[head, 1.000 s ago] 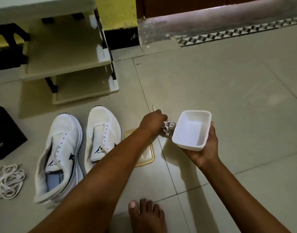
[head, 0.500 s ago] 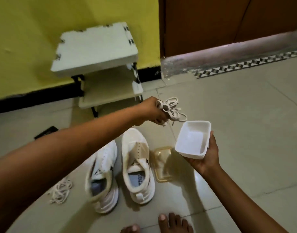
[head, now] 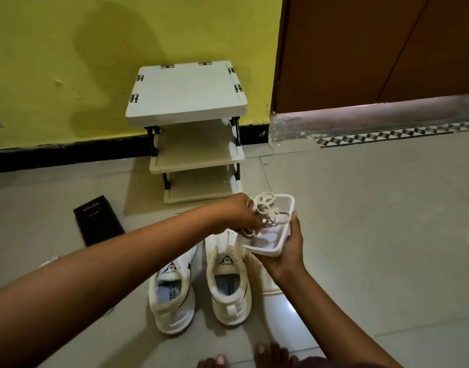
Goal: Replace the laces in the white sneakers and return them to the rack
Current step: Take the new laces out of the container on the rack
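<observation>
Laces (head: 265, 208) looped, off-white, pinched by left hand (head: 238, 216); right hand (head: 286, 251) gripping tray (head: 270, 249).

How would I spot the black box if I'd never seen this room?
Start at the small white shoe rack against the yellow wall. On the floor tiles to its left, beyond the two white sneakers, lies the black box. It is the only dark, flat rectangle there, with faint lettering on top.

Home entryway: shoe rack (head: 187, 102) (three-tier), door (head: 374, 49), tiled floor (head: 374, 235).
</observation>
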Demonstrator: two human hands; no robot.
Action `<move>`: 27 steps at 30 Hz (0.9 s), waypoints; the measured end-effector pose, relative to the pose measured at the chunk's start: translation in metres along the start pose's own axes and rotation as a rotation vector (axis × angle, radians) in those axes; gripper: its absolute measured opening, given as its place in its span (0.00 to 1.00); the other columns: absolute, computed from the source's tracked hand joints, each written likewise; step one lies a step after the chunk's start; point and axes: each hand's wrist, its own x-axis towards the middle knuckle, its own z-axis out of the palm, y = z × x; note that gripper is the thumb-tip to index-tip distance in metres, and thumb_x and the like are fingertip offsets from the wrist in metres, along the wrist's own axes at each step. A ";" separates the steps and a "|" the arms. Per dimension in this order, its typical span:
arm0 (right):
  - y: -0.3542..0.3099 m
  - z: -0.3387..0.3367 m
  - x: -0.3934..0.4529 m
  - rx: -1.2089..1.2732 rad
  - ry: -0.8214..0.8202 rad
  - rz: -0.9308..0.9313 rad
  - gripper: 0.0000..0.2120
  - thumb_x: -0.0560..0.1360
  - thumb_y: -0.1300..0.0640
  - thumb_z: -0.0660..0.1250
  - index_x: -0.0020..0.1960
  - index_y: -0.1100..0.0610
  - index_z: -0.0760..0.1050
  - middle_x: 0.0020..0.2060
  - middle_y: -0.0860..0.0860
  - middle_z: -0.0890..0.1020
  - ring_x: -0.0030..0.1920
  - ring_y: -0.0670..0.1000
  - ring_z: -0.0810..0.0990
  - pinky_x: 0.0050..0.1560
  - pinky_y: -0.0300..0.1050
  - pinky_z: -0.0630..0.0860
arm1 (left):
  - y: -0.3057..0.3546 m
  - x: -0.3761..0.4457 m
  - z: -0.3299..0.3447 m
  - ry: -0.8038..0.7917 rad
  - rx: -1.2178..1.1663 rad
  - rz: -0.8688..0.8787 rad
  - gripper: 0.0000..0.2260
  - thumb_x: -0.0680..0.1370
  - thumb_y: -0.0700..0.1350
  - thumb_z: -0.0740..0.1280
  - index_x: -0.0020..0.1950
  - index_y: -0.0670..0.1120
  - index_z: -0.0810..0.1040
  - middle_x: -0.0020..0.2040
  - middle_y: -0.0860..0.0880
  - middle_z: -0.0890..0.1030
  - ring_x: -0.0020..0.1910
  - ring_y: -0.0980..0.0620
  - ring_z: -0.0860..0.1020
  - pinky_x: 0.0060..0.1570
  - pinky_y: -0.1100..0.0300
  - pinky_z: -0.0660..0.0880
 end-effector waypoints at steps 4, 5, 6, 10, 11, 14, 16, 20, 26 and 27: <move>0.004 -0.004 -0.001 -0.038 0.054 -0.086 0.21 0.78 0.40 0.52 0.58 0.53 0.75 0.44 0.54 0.84 0.48 0.55 0.81 0.48 0.54 0.79 | 0.006 0.009 0.022 0.206 0.650 0.175 0.10 0.72 0.44 0.70 0.49 0.41 0.77 0.51 0.43 0.80 0.49 0.45 0.78 0.39 0.58 0.70; 0.004 -0.004 -0.001 -0.049 0.069 -0.098 0.20 0.78 0.41 0.53 0.57 0.52 0.75 0.44 0.54 0.84 0.48 0.54 0.81 0.51 0.55 0.77 | 0.007 0.010 0.025 0.238 0.716 0.200 0.09 0.72 0.44 0.69 0.49 0.42 0.76 0.52 0.42 0.80 0.50 0.44 0.78 0.40 0.58 0.69; 0.004 -0.003 0.000 -0.059 0.080 -0.105 0.19 0.78 0.41 0.53 0.56 0.52 0.75 0.44 0.54 0.83 0.48 0.54 0.80 0.53 0.57 0.75 | 0.007 0.012 0.029 0.254 0.755 0.212 0.10 0.73 0.45 0.68 0.51 0.43 0.76 0.53 0.42 0.79 0.51 0.43 0.77 0.41 0.58 0.68; -0.002 -0.010 0.005 -0.059 0.083 -0.081 0.21 0.77 0.39 0.54 0.58 0.52 0.75 0.43 0.53 0.84 0.48 0.55 0.81 0.52 0.57 0.77 | 0.009 0.016 0.031 0.166 0.805 0.238 0.19 0.72 0.48 0.70 0.60 0.43 0.72 0.56 0.43 0.78 0.54 0.45 0.76 0.43 0.58 0.69; -0.004 -0.013 0.006 -0.057 0.081 -0.070 0.21 0.77 0.39 0.53 0.58 0.51 0.75 0.43 0.53 0.84 0.48 0.55 0.81 0.49 0.56 0.78 | 0.010 0.015 0.028 0.117 0.784 0.254 0.22 0.72 0.49 0.70 0.63 0.44 0.71 0.58 0.44 0.77 0.55 0.46 0.75 0.44 0.58 0.69; -0.010 -0.020 0.005 -0.027 0.060 -0.028 0.23 0.77 0.37 0.52 0.57 0.52 0.76 0.45 0.54 0.84 0.47 0.55 0.82 0.47 0.56 0.79 | 0.018 0.009 0.013 0.084 0.669 0.293 0.24 0.72 0.49 0.72 0.66 0.48 0.72 0.60 0.49 0.77 0.57 0.49 0.75 0.49 0.59 0.72; -0.010 -0.022 0.005 -0.005 0.048 0.000 0.24 0.76 0.37 0.53 0.58 0.52 0.75 0.47 0.56 0.83 0.48 0.57 0.81 0.48 0.56 0.78 | 0.022 0.005 0.006 0.158 0.583 0.340 0.13 0.73 0.46 0.71 0.57 0.47 0.78 0.55 0.49 0.80 0.54 0.50 0.77 0.51 0.57 0.75; -0.012 -0.023 0.005 0.017 0.024 0.019 0.23 0.77 0.37 0.53 0.56 0.53 0.76 0.45 0.56 0.84 0.44 0.56 0.83 0.44 0.54 0.80 | 0.015 0.004 0.012 0.017 0.214 0.304 0.03 0.74 0.38 0.69 0.45 0.45 0.81 0.44 0.50 0.81 0.41 0.55 0.79 0.40 0.64 0.78; -0.014 -0.028 0.002 0.008 0.018 0.021 0.24 0.77 0.38 0.52 0.56 0.53 0.76 0.46 0.56 0.84 0.46 0.56 0.82 0.49 0.56 0.77 | 0.001 0.010 0.026 -0.103 0.196 0.310 0.10 0.75 0.34 0.66 0.49 0.47 0.81 0.48 0.50 0.81 0.47 0.53 0.79 0.45 0.65 0.77; -0.015 -0.031 0.002 0.001 0.039 0.015 0.24 0.77 0.37 0.51 0.56 0.54 0.76 0.45 0.56 0.84 0.44 0.56 0.83 0.47 0.55 0.79 | 0.002 0.011 0.021 -0.095 0.164 0.313 0.09 0.75 0.34 0.65 0.48 0.46 0.81 0.47 0.49 0.81 0.45 0.54 0.79 0.42 0.67 0.77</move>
